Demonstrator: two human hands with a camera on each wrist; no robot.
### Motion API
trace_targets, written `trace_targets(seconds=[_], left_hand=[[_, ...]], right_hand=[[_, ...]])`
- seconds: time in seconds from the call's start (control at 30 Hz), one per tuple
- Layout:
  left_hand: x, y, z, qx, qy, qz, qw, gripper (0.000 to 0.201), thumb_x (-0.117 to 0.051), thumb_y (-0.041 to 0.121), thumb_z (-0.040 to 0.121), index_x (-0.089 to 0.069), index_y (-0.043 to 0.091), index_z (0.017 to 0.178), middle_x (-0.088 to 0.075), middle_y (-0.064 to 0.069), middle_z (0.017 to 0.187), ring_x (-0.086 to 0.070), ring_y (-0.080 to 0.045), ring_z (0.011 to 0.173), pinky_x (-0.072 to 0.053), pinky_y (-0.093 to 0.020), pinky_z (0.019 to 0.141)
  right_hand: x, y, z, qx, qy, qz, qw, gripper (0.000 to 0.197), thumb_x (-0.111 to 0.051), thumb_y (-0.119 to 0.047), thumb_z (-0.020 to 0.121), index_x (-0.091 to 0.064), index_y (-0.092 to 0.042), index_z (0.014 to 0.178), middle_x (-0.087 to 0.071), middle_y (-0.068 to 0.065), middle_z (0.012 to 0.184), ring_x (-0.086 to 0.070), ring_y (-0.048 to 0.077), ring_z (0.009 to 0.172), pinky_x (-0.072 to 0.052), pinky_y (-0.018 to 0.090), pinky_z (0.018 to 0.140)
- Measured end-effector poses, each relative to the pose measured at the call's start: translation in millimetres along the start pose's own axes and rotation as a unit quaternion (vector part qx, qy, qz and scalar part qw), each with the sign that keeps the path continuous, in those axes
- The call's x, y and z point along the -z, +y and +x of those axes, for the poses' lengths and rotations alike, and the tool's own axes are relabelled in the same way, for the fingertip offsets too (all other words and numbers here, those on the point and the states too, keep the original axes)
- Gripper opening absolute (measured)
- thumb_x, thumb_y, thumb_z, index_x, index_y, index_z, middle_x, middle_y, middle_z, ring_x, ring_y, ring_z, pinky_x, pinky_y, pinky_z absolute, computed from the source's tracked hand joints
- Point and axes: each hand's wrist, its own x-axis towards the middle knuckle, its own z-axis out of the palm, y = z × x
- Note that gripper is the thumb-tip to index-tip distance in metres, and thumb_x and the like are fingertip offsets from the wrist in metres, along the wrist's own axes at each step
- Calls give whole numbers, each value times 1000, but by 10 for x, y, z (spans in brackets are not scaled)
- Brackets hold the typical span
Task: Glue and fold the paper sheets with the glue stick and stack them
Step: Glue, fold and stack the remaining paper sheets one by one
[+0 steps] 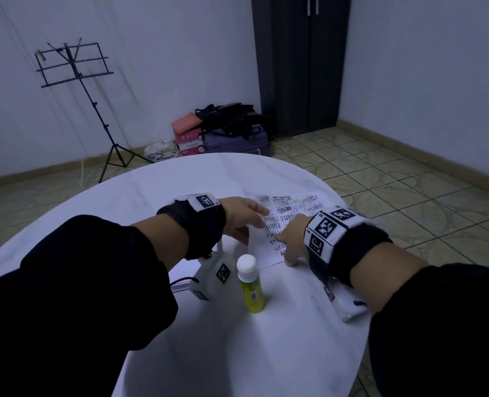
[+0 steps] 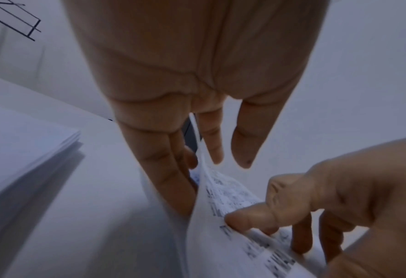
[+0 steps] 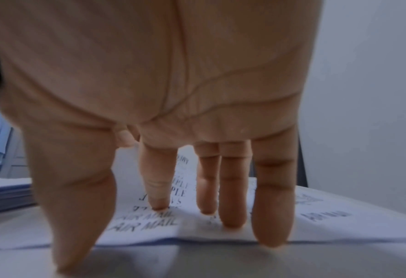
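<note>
A printed paper sheet (image 1: 294,207) lies on the round white table (image 1: 165,196), right of centre. My left hand (image 1: 243,217) holds the sheet's raised left edge (image 2: 204,180) between thumb and fingers. My right hand (image 1: 290,240) lies flat on the sheet's near part, its straight fingertips (image 3: 232,220) pressing the paper (image 3: 149,222) down. The glue stick (image 1: 250,285), yellow-green with a white cap, stands upright and untouched just in front of both hands. A stack of white sheets (image 2: 26,143) lies to the left, mostly hidden under my left forearm in the head view.
The table's right edge runs close behind my right wrist. On the floor beyond stand a black music stand (image 1: 77,81), a pile of bags and boxes (image 1: 223,130) and a dark wardrobe (image 1: 300,61).
</note>
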Motion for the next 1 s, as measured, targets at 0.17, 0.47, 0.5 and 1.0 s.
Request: trace_targets(seconds=[0.17, 0.47, 0.5, 1.0], left_hand=[[-57, -71, -13, 34, -38, 18, 999, 28, -59, 4, 91, -60, -2, 119, -66, -15, 86, -64, -18, 58, -57, -26, 59], [-35, -159, 27, 35, -28, -156, 987, 17, -53, -18, 85, -59, -3, 90, -59, -15, 84, -61, -25, 73, -57, -27, 51], [-34, -162, 36, 39, -25, -175, 983, 17, -52, -18, 84, -58, -6, 94, -58, -17, 84, -61, -27, 74, -58, -29, 52], [-2, -125, 47, 41, -39, -229, 972, 15, -48, -19, 86, -56, -7, 83, -65, -16, 70, -67, -24, 59, -57, -25, 50]], right_hand=[[13, -14, -21, -17, 0, 3, 1000, 58, -65, -41, 77, -53, -27, 131, -55, 1, 130, -52, 23, 118, -42, 30, 94], [29, 74, -232, 10, 17, 77, 997, 58, -63, -24, 87, -42, -18, 140, -44, 1, 143, -46, 18, 122, -41, 23, 88], [21, 95, -280, 7, 34, 91, 995, 54, -62, -20, 87, -46, -17, 139, -46, 1, 142, -47, 18, 124, -41, 24, 94], [-124, -241, -350, 106, 53, 76, 990, 61, -40, 0, 92, -33, -25, 147, -38, 2, 148, -39, 23, 133, -34, 32, 109]])
